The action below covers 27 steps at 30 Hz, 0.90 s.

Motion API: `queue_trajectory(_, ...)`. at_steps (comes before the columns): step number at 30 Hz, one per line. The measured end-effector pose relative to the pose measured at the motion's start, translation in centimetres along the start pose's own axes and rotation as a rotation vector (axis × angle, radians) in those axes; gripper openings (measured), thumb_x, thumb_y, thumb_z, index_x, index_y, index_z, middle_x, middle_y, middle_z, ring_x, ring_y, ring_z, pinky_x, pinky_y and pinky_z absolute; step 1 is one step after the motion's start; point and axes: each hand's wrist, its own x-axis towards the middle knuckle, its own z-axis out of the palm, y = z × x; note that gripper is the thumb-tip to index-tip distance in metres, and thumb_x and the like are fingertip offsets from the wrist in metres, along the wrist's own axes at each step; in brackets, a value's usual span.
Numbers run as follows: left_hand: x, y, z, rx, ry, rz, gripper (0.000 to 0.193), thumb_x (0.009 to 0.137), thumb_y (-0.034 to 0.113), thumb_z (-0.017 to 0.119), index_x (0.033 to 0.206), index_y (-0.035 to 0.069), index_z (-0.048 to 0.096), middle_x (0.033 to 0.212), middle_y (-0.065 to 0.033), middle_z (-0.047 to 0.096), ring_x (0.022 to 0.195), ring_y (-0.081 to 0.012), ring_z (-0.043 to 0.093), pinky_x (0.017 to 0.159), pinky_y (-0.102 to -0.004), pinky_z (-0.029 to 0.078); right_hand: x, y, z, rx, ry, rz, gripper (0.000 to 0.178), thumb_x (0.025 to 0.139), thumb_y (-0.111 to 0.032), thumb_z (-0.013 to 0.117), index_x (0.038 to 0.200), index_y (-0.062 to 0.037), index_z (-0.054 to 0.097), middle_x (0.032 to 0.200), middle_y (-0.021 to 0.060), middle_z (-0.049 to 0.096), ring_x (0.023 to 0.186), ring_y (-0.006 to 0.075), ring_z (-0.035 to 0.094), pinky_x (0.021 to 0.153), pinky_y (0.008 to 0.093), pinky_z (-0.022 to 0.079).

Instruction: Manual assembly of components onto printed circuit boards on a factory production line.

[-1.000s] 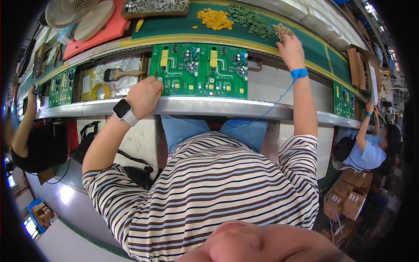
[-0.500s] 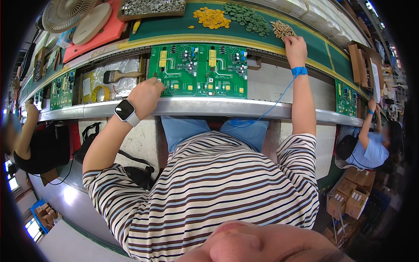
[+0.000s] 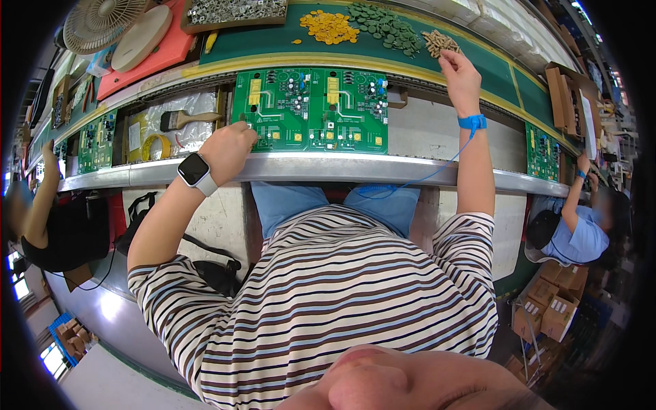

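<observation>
One populated circuit board [image 3: 97, 145] is sitting far left; next, one yellow tape roll [image 3: 158, 146] and one brush [image 3: 189, 119] are lying beside clear plastic. The left hand [image 3: 229, 147] is curling, fingertips at the left edge of two joined green board halves [image 3: 279, 123]; whether it is gripping anything, I cannot tell. Above, one open box [image 3: 236, 19] is holding many small metallic parts [image 3: 236, 7]. Three piles are lying on the green counter [image 3: 273, 49]: yellow discs [image 3: 328, 27], green discs [image 3: 384, 29], tan pieces [image 3: 439, 43]. The right hand [image 3: 464, 80] is nearly pinching at the tan pile's near edge, any hold unclear.
</observation>
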Motion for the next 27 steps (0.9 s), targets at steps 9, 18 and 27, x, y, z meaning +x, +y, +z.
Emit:
queue_trajectory(9,0.2,-0.3,0.3,-0.015,0.008,0.017,0.005,0.075,0.003,0.055,0.078,0.001,0.058,0.079,-0.0144,0.055,0.074,-0.0320,0.057,0.066,-0.0386,0.047,-3.4,-3.6,0.9,0.123,-0.186,-0.180,0.010,0.084,-0.007,0.057,0.090,0.0002,0.059,0.076,0.0063,0.059,0.065,0.0119,0.056,0.060,0.0241,0.044)
queue_trajectory(18,0.7,0.1,-0.1,0.053,-0.078,0.021,0.006,0.075,0.003,0.054,0.078,0.001,0.059,0.080,-0.0151,0.055,0.076,-0.0328,0.056,0.067,-0.0398,0.047,-3.4,-2.6,1.4,0.085,-0.250,-0.227,0.009,0.080,-0.011,0.056,0.085,-0.0041,0.060,0.083,0.0115,0.059,0.077,0.0307,0.057,0.065,0.0368,0.046)
queue_trajectory(27,2.0,0.0,-0.8,0.012,-0.190,0.020,0.004,0.072,0.001,0.056,0.075,0.000,0.059,0.077,-0.0163,0.056,0.076,-0.0332,0.056,0.068,-0.0405,0.046,-4.8,-1.6,1.7,0.070,-0.539,-0.180,0.016,0.081,-0.015,0.055,0.088,-0.0022,0.062,0.074,0.0116,0.063,0.067,0.0253,0.060,0.062,0.0322,0.047)
